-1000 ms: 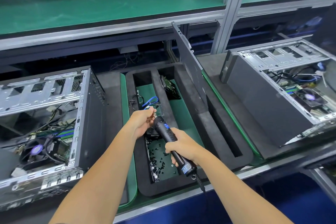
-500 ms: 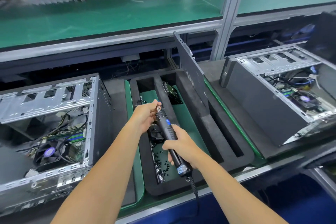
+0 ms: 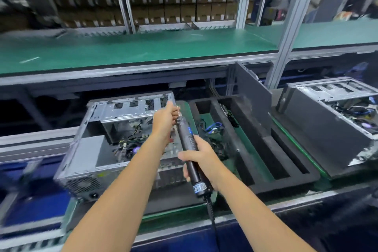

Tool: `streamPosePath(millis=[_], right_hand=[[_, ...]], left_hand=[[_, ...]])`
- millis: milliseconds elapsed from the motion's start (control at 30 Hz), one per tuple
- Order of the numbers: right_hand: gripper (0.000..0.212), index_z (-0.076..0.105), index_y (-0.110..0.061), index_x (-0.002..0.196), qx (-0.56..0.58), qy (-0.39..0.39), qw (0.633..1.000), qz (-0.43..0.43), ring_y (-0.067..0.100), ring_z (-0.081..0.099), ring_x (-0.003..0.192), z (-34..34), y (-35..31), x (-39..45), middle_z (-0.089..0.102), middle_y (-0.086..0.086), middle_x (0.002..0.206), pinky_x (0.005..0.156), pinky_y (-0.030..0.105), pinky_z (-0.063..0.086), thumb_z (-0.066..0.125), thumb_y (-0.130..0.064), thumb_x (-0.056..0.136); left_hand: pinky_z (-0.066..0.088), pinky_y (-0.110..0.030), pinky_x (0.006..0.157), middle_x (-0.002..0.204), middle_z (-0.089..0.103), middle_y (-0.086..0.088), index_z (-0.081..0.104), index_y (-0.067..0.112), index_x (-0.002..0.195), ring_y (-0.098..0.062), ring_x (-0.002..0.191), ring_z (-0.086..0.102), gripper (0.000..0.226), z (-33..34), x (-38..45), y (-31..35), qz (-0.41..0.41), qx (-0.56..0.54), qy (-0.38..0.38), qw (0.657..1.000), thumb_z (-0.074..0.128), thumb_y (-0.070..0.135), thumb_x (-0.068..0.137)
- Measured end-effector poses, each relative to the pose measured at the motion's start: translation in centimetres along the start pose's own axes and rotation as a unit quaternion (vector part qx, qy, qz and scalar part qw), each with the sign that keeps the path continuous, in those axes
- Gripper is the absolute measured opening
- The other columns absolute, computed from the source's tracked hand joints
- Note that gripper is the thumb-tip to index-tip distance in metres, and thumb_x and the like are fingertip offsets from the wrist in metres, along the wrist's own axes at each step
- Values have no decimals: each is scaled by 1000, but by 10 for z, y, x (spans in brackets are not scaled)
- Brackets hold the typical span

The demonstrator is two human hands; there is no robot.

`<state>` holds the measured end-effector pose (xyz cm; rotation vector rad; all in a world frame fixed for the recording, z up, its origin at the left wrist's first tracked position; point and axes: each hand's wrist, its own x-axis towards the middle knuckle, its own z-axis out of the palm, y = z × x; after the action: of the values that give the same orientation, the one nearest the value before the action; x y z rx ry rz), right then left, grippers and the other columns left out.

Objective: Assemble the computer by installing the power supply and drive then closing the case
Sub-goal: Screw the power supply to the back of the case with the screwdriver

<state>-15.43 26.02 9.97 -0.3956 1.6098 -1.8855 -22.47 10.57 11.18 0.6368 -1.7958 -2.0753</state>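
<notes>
An open computer case (image 3: 86, 149) lies on its side at centre left, with cables and a fan visible inside and a power supply (image 3: 83, 185) at its near corner. My right hand (image 3: 199, 158) grips a black electric screwdriver (image 3: 189, 145) by its handle, tip pointing up and away. My left hand (image 3: 164, 120) pinches at the screwdriver's tip, just over the case's far right corner; a small screw seems held there, but blur hides it. A dark side panel (image 3: 252, 96) stands upright in the foam tray.
A black foam tray (image 3: 286, 182) with long slots sits to the right, holding a drive (image 3: 228, 115), blue cables (image 3: 213, 127) and small screws. A second open case (image 3: 331, 120) lies at far right. A green shelf (image 3: 143, 49) runs above, carried by an aluminium post (image 3: 286, 47).
The view has swung left and up. Both hands, still joined at the screwdriver's tip, have moved from over the foam tray to over the left case's far right corner.
</notes>
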Motion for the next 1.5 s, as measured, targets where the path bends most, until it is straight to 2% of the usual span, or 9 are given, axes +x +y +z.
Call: streamPosePath(millis=[133, 200, 267, 400, 567, 800, 933, 1100, 1500], right_hand=[[89, 20, -27, 152, 15, -11, 999, 32, 24, 55, 46, 77, 23, -11, 66, 9, 84, 45, 31, 48, 70, -6, 81], [81, 31, -28, 145, 21, -28, 999, 36, 24, 54, 46, 111, 36, -16, 67, 5, 71, 44, 31, 47, 70, -8, 78], [60, 46, -31, 125, 23, -43, 998, 37, 24, 53, 46, 141, 46, -20, 63, 2, 65, 45, 32, 47, 68, -7, 76], [55, 44, -18, 124, 12, -59, 996, 60, 24, 51, 47, 192, 67, -27, 56, 6, 74, 46, 31, 46, 66, -4, 76], [53, 43, -20, 122, -36, -84, 992, 90, 25, 52, 49, 225, 94, -35, 52, 13, 87, 47, 34, 48, 66, -7, 76], [56, 42, -24, 128, -60, -66, 989, 116, 26, 53, 51, 228, 118, -43, 52, 11, 79, 50, 35, 48, 63, -4, 80], [67, 38, -25, 136, -82, -47, 987, 131, 26, 55, 52, 223, 127, -47, 56, 6, 85, 51, 33, 48, 63, -10, 77], [44, 52, -36, 106, -62, -50, 990, 116, 27, 54, 50, 222, 131, -46, 54, 6, 76, 49, 34, 48, 65, -11, 73], [46, 49, -27, 111, -50, -42, 989, 130, 25, 53, 50, 222, 127, -37, 48, 12, 80, 51, 36, 49, 62, -11, 71]], left_hand=[[37, -12, 41, 51, 59, 10, 64, 14, 72, 0, 44, 49, 37, -83, -20, 7, 39, 39, 58, 997, 44, 28, 99], [39, -16, 44, 62, 60, 4, 65, 13, 75, -7, 54, 51, 30, -125, -30, 5, 57, 53, 87, 993, 45, 22, 97], [41, -21, 48, 68, 60, 1, 64, 15, 74, -11, 59, 51, 28, -166, -38, 1, 75, 78, 106, 988, 46, 18, 95], [41, -27, 61, 72, 59, 1, 61, 19, 73, -12, 66, 50, 25, -235, -46, 2, 99, 136, 121, 978, 47, 17, 94], [38, -20, 58, 80, 58, 8, 60, 20, 86, -4, 68, 50, 14, -290, -43, -8, 127, 310, 82, 939, 49, 17, 94], [46, -32, 75, 97, 66, 2, 65, 20, 101, -18, 85, 57, 22, -294, -45, -36, 170, 429, 18, 887, 45, 13, 94], [42, -27, 82, 115, 67, 9, 70, 27, 99, -16, 103, 59, 27, -293, -46, -42, 195, 461, 33, 865, 48, 14, 92], [40, -25, 74, 118, 65, 18, 70, 32, 96, -10, 100, 58, 28, -292, -48, -43, 187, 457, 46, 868, 48, 16, 92], [41, -26, 69, 117, 65, 22, 71, 34, 95, -7, 100, 58, 32, -292, -48, -43, 176, 446, 53, 876, 46, 15, 89]])
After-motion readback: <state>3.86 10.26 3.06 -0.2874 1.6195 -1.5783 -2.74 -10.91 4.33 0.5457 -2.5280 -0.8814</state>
